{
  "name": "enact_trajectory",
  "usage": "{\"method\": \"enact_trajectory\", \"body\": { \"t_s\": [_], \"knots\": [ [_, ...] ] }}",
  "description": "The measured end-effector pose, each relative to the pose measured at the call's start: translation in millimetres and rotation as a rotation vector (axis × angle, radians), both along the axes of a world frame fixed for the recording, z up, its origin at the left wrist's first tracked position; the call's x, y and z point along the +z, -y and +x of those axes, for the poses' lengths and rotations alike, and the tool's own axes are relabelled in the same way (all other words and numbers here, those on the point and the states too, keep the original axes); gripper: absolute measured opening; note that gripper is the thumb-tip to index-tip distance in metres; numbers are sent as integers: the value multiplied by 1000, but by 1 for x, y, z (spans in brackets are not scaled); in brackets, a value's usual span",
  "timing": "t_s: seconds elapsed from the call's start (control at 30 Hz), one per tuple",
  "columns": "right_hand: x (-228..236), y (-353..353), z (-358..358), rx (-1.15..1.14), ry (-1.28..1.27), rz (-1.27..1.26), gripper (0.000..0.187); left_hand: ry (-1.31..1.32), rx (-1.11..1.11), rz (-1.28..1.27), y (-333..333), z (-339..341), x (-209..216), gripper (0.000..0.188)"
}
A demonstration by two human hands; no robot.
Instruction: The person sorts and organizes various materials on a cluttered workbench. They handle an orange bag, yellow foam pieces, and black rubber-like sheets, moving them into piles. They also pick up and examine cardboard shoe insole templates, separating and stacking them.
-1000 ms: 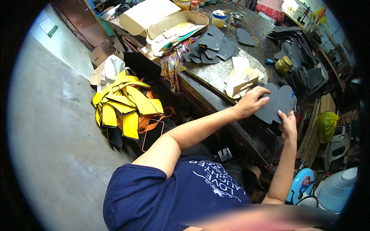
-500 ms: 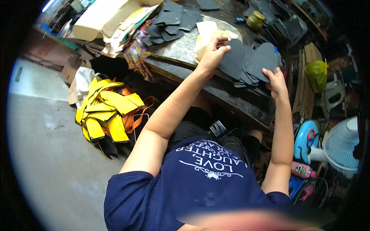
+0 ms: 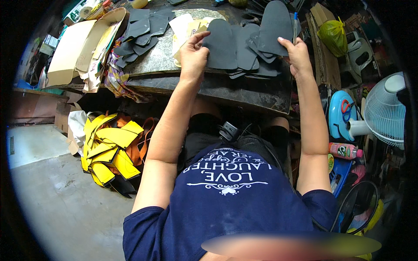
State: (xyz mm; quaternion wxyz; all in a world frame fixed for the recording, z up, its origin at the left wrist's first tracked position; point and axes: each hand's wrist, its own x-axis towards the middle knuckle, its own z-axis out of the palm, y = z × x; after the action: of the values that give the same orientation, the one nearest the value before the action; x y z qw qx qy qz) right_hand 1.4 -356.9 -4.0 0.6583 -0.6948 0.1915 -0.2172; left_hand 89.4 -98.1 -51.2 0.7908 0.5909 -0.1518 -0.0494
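My left hand (image 3: 193,54) pinches the right-hand edge of nothing but a dark grey insole-shaped piece (image 3: 220,45), thumb and fingers at its left side. At the right, my right hand (image 3: 299,57) grips another such insole (image 3: 275,28) by its lower right edge, raised above the others. A pen with a blue end (image 3: 295,21) stands up beside the right fingers; whether they hold it is unclear. Between the hands, several overlapping dark grey insoles (image 3: 247,45) lie fanned out near the table's front edge.
More dark grey cut pieces (image 3: 141,32) lie on the table's left, by a cream box (image 3: 72,52) and patterned cloth. Yellow strips (image 3: 113,148) are heaped on the floor at left. A fan (image 3: 385,108) and a yellow bag (image 3: 333,37) stand at right.
My view has turned, so the table sits higher and squarer. My hands have moved farther apart, and the insole in my right hand is raised and separated from the left one.
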Motion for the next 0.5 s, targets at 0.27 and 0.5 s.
{"method": "enact_trajectory", "body": {
  "t_s": [0.27,0.5],
  "knots": [
    [21,3,-16,60,-150,165,35,-102,-24,-241,5,-3,28,51],
    [-21,-12,8,276,-312,-517,49,-79,-51,156,24,-28,19,62]
  ]
}}
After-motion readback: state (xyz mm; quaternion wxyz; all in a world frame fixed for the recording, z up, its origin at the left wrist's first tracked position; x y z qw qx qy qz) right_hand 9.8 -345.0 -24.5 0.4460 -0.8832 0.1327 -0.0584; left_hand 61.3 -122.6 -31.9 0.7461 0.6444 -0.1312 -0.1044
